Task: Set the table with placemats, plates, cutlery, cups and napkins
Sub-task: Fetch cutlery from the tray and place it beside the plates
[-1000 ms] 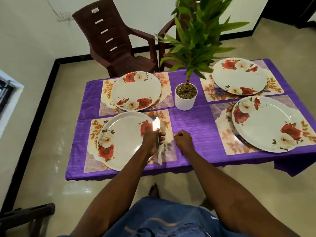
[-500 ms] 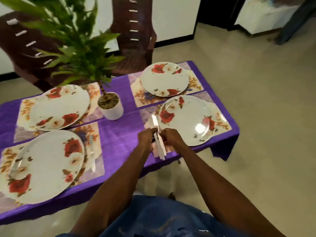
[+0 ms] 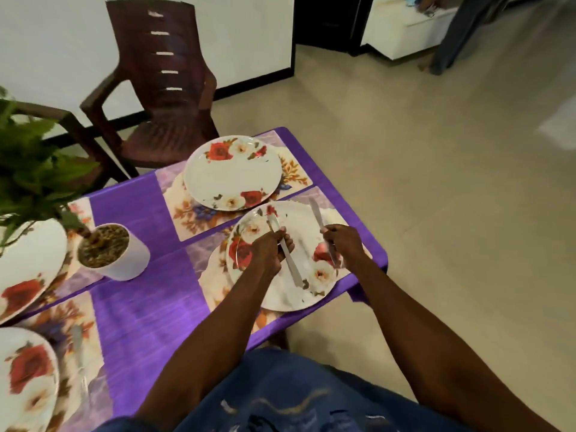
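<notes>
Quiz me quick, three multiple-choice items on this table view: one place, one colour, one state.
1. Where is the knife in the right hand?
A. over the near plate's right edge
B. beside the plant pot
C. on the chair

2. Tablecloth colour?
A. green
B. purple
C. white

3. The left hand is:
A. empty
B. holding cutlery
C. lifting a plate

Answers: 1 A, the knife sticks out past the near plate rim; 2 B, the cloth shows purple between placemats; 3 B, fingers close on a utensil.
</notes>
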The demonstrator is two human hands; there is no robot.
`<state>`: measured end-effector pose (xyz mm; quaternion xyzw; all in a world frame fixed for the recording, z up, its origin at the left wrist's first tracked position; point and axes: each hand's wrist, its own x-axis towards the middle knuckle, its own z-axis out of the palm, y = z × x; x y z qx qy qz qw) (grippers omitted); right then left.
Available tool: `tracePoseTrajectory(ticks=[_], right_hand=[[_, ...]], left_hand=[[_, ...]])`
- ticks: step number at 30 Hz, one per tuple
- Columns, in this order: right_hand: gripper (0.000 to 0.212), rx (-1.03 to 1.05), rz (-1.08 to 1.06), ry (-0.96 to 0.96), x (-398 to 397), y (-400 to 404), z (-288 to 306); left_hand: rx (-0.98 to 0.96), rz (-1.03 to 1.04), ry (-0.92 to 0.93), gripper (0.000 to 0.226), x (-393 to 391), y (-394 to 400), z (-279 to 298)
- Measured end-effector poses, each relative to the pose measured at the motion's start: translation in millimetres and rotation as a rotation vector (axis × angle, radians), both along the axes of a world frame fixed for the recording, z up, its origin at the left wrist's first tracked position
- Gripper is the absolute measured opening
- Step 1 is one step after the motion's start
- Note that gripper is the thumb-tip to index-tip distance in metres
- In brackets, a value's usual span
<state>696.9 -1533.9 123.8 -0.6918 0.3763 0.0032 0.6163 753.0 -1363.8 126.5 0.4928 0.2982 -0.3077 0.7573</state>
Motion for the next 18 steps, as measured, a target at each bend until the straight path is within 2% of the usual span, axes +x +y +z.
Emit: tracePoseTrajectory(ticks=[4,6,15,18], right_hand=[[0.009,-0.076,-0.029,0.058,14.0,-40.5,-12.6],[0.014,-0.105,0.005,0.103,17.6,-52.6,-18.3],[0.009,-0.222,0.143,0.227,56.2,-75.4,-45.8],[0.015,-0.365,0.243,0.268,65.6,-76.2,-47.8]], left_hand=[[-0.010,0.019,0.017,0.012,23.2,-21.2,-3.2],[0.000,0.041,0.023,0.011,29.0,-24.9,-6.4],[0.086,0.190,0.047,0.012,43.2,-37.4,-16.4],[0.089,0.248,0.038,0.012,45.7,-46.5,-13.9]])
